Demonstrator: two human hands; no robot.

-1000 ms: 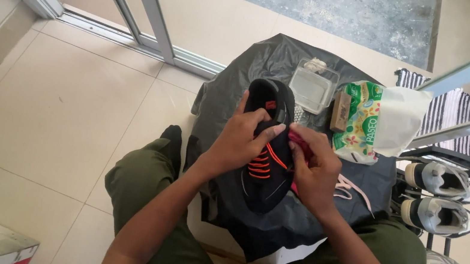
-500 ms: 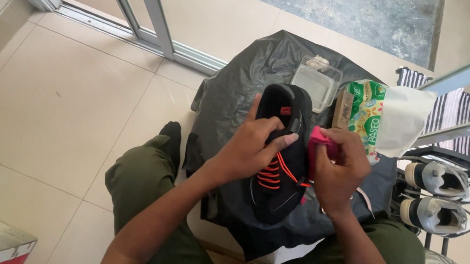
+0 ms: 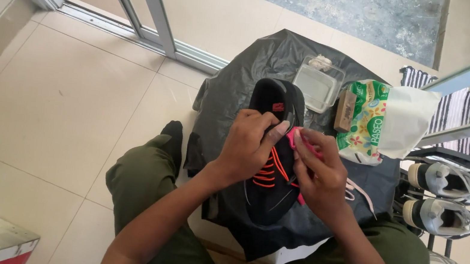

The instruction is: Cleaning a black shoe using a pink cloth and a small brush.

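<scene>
Since half a second ago, the black shoe (image 3: 271, 155) has tipped a little further upright and the right hand (image 3: 320, 176) has slid lower along the tongue. In the head view, the left hand (image 3: 248, 146) grips the shoe's side over the lap, while the right pinches a pink cloth (image 3: 296, 139) against the orange laces (image 3: 269, 171). Wiping looks midway; the toe seems untouched.

Only 1 view exists: a head-worn camera looking steeply down from above the seated person's lap toward the tiled floor (image 3: 64, 97). It faces forward to the sliding door track (image 3: 139, 31) along the top edge, close over the hands, with a shoe rack (image 3: 450, 197) at the right edge.
</scene>
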